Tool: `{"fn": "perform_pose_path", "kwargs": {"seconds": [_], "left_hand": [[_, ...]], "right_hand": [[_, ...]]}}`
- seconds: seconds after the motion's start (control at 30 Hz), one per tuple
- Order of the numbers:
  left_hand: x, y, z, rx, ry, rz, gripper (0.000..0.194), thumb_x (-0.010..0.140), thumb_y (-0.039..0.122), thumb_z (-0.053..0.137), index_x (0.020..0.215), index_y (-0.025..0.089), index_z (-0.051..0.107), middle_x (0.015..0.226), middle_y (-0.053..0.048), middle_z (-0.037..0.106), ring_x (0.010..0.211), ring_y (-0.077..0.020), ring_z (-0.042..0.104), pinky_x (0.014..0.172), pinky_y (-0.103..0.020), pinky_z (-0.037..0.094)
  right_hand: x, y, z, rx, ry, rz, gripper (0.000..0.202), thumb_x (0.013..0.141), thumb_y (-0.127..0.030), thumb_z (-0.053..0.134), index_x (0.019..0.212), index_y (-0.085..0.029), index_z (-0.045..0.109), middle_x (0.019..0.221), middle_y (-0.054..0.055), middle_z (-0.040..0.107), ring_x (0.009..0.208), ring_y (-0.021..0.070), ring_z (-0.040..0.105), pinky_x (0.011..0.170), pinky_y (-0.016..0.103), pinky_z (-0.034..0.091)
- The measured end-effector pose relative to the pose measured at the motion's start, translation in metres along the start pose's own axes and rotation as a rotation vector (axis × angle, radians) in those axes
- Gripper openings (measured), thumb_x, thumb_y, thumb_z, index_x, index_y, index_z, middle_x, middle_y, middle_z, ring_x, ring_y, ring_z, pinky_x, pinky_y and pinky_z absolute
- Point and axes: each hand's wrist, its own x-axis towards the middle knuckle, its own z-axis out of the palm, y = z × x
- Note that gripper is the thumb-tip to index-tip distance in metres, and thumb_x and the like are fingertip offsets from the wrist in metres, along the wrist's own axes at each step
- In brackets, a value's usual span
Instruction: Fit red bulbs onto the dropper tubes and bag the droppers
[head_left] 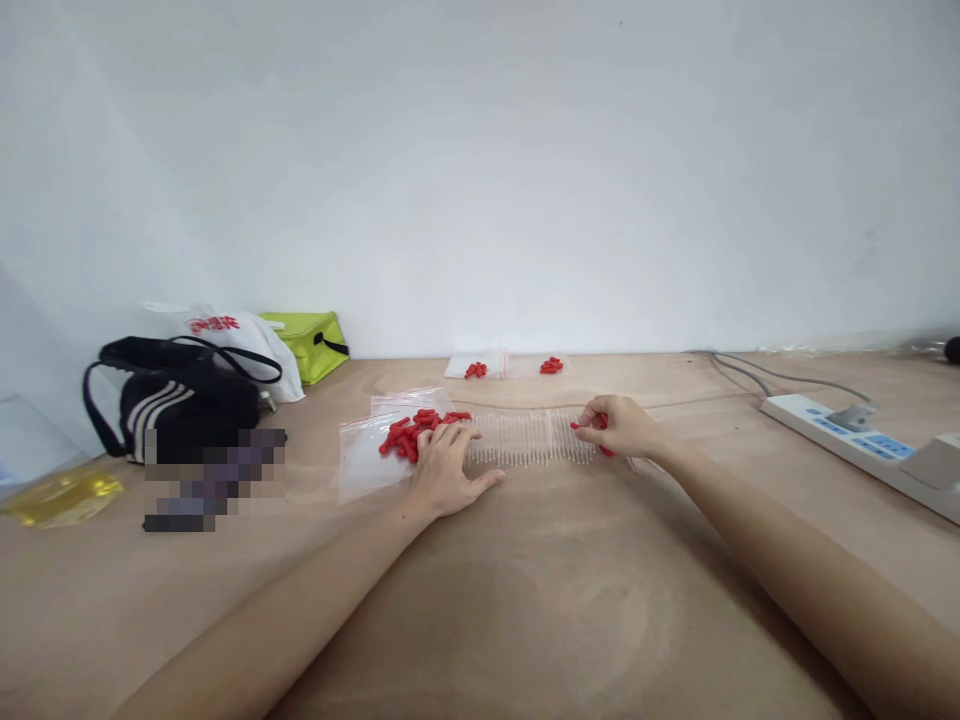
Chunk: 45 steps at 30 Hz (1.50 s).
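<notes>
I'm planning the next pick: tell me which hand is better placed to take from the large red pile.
Probably the left hand: it is at the red pile; the right hand is well away and appears to pinch a red piece.

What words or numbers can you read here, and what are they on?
Red writing on the white bag: too blurred to read.
Blue labels on the power strip: marks too small to read.
Black bag: white stripes, no words seen.
So nothing can be read.

Surface [570,630], 6 o'clock: wood, smooth | red pieces [407,440], 8 o'clock: plastic, matt | black bag [210,400], 9 o'clock: cloth, matt
</notes>
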Motion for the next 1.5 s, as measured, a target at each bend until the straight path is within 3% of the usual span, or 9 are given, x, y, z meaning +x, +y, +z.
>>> {"fn": "perform_pose_path", "kwargs": {"seconds": [0.27, 0.43, 0.67, 0.9, 1.03, 1.17, 1.3, 1.4, 1.5], "left_hand": [[0.028, 0.001, -0.003, 0.056, -0.005, -0.122, 0.016, 0.07, 0.036, 0.057, 0.075, 0.022, 0.06, 0.09, -0.003, 0.057, 0.094, -0.0237, 0.047, 0.079, -0.041, 0.029], [0.063, 0.029, 0.02, 0.023, -0.157, -0.18, 0.017, 0.069, 0.036, 0.057, 0.072, 0.021, 0.065, 0.093, -0.007, 0.056, 0.099, -0.0267, 0.045, 0.081, -0.042, 0.03], [0.095, 0.069, 0.051, 0.052, -0.23, -0.264, 0.032, 0.064, 0.046, 0.057, 0.07, 0.016, 0.066, 0.095, -0.015, 0.058, 0.099, -0.0331, 0.045, 0.083, -0.047, 0.028], [0.111, 0.078, 0.06, 0.076, -0.302, -0.375, 0.03, 0.06, 0.029, 0.061, 0.082, 0.009, 0.064, 0.095, -0.022, 0.06, 0.097, -0.035, 0.049, 0.081, -0.046, 0.029], [0.116, 0.077, 0.051, 0.046, -0.306, -0.346, 0.025, 0.067, 0.031, 0.056, 0.08, 0.01, 0.062, 0.091, -0.02, 0.062, 0.094, -0.0348, 0.052, 0.076, -0.045, 0.034], [0.099, 0.063, 0.021, -0.024, -0.26, -0.175, 0.022, 0.082, 0.028, 0.04, 0.081, 0.015, 0.059, 0.086, -0.009, 0.064, 0.084, -0.023, 0.056, 0.075, -0.037, 0.039], [0.055, 0.03, -0.002, -0.036, -0.129, 0.121, 0.017, 0.086, 0.024, 0.04, 0.088, 0.017, 0.055, 0.083, -0.003, 0.065, 0.079, -0.0161, 0.057, 0.09, -0.036, 0.031], [0.021, 0.003, -0.003, -0.004, 0.02, 0.392, 0.023, 0.088, 0.018, 0.034, 0.091, 0.019, 0.057, 0.083, -0.003, 0.066, 0.074, -0.0145, 0.059, 0.092, -0.039, 0.029], [0.004, -0.009, 0.004, 0.013, 0.061, 0.445, 0.028, 0.088, 0.013, 0.032, 0.097, 0.021, 0.058, 0.087, -0.003, 0.067, 0.075, -0.0139, 0.059, 0.092, -0.04, 0.028]], "right_hand": [[-0.028, -0.046, 0.043, -0.142, 0.073, -0.357, 0.008, 0.065, -0.025, 0.054, 0.06, -0.017, 0.053, 0.063, 0.0, 0.057, 0.065, 0.0135, 0.05, 0.067, 0.029, 0.028], [-0.044, -0.042, 0.047, -0.13, 0.119, -0.396, 0.013, 0.072, -0.03, 0.052, 0.066, -0.018, 0.054, 0.062, 0.0, 0.055, 0.064, 0.0133, 0.048, 0.064, 0.028, 0.025], [-0.054, -0.028, 0.04, -0.074, 0.141, -0.456, 0.013, 0.075, -0.031, 0.052, 0.074, -0.02, 0.058, 0.061, 0.0, 0.056, 0.063, 0.014, 0.047, 0.068, 0.031, 0.027], [-0.053, -0.03, 0.042, -0.054, 0.136, -0.424, 0.011, 0.072, -0.03, 0.055, 0.073, -0.02, 0.058, 0.06, -0.002, 0.054, 0.064, 0.0137, 0.047, 0.07, 0.032, 0.027], [-0.051, -0.027, 0.043, -0.048, 0.189, -0.422, 0.01, 0.071, -0.029, 0.055, 0.07, -0.019, 0.055, 0.064, 0.0, 0.054, 0.066, 0.0145, 0.049, 0.069, 0.032, 0.029], [-0.049, -0.024, 0.045, 0.008, 0.275, -0.387, 0.006, 0.071, -0.024, 0.052, 0.071, -0.018, 0.051, 0.07, 0.002, 0.057, 0.067, 0.0149, 0.051, 0.069, 0.031, 0.031], [-0.044, -0.026, 0.05, -0.006, 0.314, -0.355, 0.006, 0.075, -0.024, 0.05, 0.075, -0.019, 0.053, 0.071, 0.002, 0.061, 0.069, 0.0155, 0.053, 0.074, 0.033, 0.03], [-0.038, -0.034, 0.056, -0.067, 0.328, -0.406, 0.012, 0.078, -0.028, 0.049, 0.082, -0.02, 0.058, 0.077, 0.004, 0.063, 0.075, 0.0172, 0.053, 0.075, 0.035, 0.028], [-0.032, -0.042, 0.061, -0.128, 0.333, -0.457, 0.016, 0.079, -0.029, 0.049, 0.088, -0.022, 0.06, 0.081, 0.005, 0.063, 0.079, 0.0186, 0.052, 0.075, 0.036, 0.026]]}}
